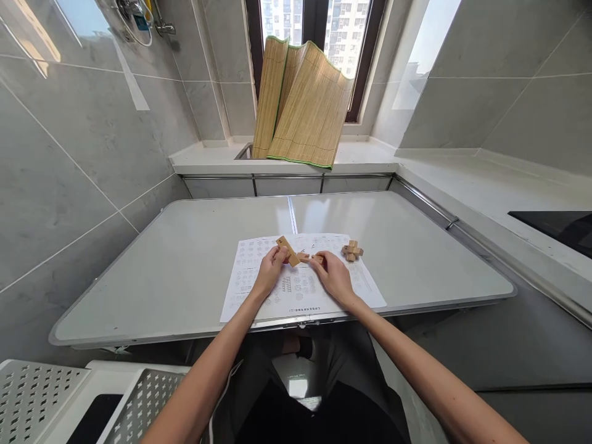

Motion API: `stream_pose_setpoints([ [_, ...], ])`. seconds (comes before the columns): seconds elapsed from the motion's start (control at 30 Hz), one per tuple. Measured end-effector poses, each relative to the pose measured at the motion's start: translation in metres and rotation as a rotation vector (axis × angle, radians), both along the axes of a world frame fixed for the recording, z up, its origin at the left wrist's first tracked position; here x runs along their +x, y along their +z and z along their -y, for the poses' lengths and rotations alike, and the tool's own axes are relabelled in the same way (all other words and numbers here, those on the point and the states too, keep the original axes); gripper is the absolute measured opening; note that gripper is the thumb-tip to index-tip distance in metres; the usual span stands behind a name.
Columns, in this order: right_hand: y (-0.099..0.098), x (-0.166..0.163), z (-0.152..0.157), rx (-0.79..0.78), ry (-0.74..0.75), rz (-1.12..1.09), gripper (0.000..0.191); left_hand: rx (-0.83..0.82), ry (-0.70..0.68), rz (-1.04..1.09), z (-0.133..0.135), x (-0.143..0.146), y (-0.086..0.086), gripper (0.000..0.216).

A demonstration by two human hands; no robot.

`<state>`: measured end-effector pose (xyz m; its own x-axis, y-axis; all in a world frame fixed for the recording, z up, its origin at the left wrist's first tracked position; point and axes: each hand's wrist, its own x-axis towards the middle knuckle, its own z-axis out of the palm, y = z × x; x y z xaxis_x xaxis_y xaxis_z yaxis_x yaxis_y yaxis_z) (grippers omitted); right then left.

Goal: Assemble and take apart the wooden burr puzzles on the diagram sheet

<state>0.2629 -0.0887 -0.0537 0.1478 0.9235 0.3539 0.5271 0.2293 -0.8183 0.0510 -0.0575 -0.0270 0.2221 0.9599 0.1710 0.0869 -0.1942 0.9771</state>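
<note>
Scene: I look down on a white folding table [185, 271] set in a grey-tiled corner, my two bare arms reaching in from 6 o'clock.

Left hand: My left hand [269, 273] pinches a flat wooden bar [288, 251] at its near end, fingers closed on it, the bar tilted and pointing toward 11 o'clock above the sheet.

Right hand: My right hand [333, 276] sits just at 3 o'clock of the left, fingers curled around small wooden pieces [309, 257]; how many pieces it grips I cannot tell.

Where the wood meets: The bar's lower end touches or nearly touches the small pieces between the two hands; I cannot tell which.

Paper: A printed instruction sheet [259, 290] lies flat under both hands, near the table's front edge, its drawings too small to read.

Finished puzzle: An assembled wooden knot puzzle [352, 251] rests on the sheet at 2 o'clock of the right hand, near it but apart.

Background: At 12 o'clock a folded bamboo mat [303, 102] leans against the window [342, 31] above a white ledge [208, 161].

Edges: A white perforated rack [32, 401] shows at 8 o'clock; a dark cooktop [564, 229] lies in the counter at 3 o'clock.
</note>
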Motion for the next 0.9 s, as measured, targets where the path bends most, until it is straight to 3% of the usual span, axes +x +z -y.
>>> stream_pose_setpoints([
  [0.17,-0.009,-0.004,0.003,0.048,0.05,0.103,0.03,-0.006,-0.014,0.016,0.001,0.001,0.0,0.065],
  [0.47,0.021,-0.021,0.013,0.171,0.333,0.07,0.057,0.029,-0.049,0.001,0.006,0.005,0.008,0.054],
  [0.7,0.028,-0.034,-0.01,0.134,0.36,0.142,0.043,0.028,-0.073,-0.025,0.009,0.004,0.011,0.05],
  [0.9,0.029,-0.029,-0.017,0.063,0.366,0.168,0.042,0.022,-0.064,0.018,0.008,0.004,0.012,0.05],
])
